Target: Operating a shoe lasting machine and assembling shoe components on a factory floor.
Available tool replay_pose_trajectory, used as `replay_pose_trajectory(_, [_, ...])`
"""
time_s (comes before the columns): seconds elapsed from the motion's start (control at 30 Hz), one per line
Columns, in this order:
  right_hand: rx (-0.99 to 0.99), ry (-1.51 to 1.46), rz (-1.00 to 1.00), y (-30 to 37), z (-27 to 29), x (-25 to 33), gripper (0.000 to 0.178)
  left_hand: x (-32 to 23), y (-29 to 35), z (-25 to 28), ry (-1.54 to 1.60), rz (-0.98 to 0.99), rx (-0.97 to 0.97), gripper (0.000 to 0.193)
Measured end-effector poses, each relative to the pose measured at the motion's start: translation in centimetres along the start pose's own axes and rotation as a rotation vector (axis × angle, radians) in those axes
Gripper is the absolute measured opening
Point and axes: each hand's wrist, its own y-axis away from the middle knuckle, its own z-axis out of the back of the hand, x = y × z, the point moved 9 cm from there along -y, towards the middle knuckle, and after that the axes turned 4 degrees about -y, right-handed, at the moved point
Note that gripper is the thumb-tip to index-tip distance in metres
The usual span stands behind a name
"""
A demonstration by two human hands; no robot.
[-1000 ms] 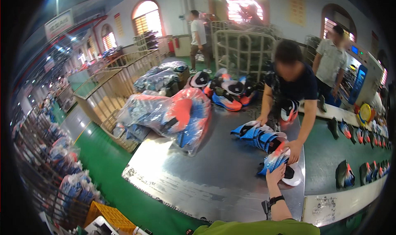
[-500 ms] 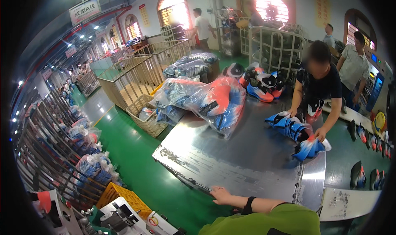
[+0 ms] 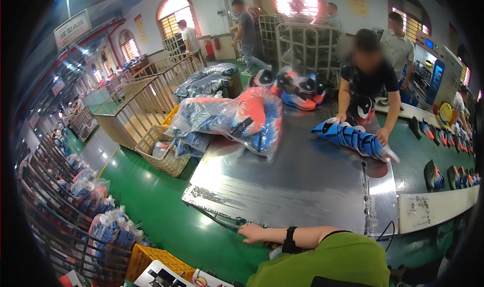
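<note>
My right hand (image 3: 252,233), with a black band on its wrist, reaches leftward just off the near edge of the metal table (image 3: 282,196). Its fingers look loosely stretched, and I see nothing held in them. Under that forearm shows a small patch of skin, probably my left hand (image 3: 272,245); its fingers are hidden. A pale blue-white piece (image 3: 275,253) lies beside it, too covered to name. Across the table a co-worker's two hands grip a nested row of blue shoe uppers (image 3: 348,138).
Plastic-bagged shoe uppers (image 3: 247,120) are heaped on the table's far left, with loose ones (image 3: 300,93) behind. A wicker basket (image 3: 161,156) stands left of the table. A yellow crate (image 3: 156,262) and barred rack (image 3: 65,221) are at lower left. A conveyor (image 3: 433,206) runs along the right.
The view has swung right. My right hand has come off the table's near edge, with its fingers less spread. The co-worker has drawn the blue uppers together into one straight row.
</note>
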Motion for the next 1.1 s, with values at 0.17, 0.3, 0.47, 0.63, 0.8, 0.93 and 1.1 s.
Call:
replay_pose_trajectory(0.17, [0.027,-0.095,-0.005,-6.4,1.9,-1.2,0.035,-3.7,-3.6,3.4,-0.007,-0.174,-0.152,0.027])
replay_pose_trajectory(0.3, [0.121,-0.052,0.107,-12.2,2.7,0.0,0.034,-9.4,-4.5,6.9,-0.078,0.092,-0.269,0.026])
replay_pose_trajectory(0.47, [0.29,-0.051,0.331,-19.2,2.5,7.4,0.034,-10.8,-2.3,12.8,0.067,0.234,-0.58,0.027])
replay_pose_trajectory(0.63, [0.5,-0.11,0.733,-22.3,-0.3,20.8,0.034,-14.4,5.5,20.9,-0.109,0.137,-0.979,0.027])
replay_pose_trajectory(0.8, [0.486,-0.204,1.132,-20.5,3.4,38.7,0.033,-22.9,13.6,29.2,-0.435,0.082,-1.254,0.029])
replay_pose_trajectory(0.93, [0.314,-0.55,1.468,-15.1,8.4,54.8,0.037,-29.6,24.3,32.7,-0.714,0.061,-1.736,0.029])
replay_pose_trajectory(1.1, [-0.19,-0.907,1.804,-9.4,17.7,67.7,0.03,-34.0,32.2,28.6,-0.979,0.067,-1.748,0.041])
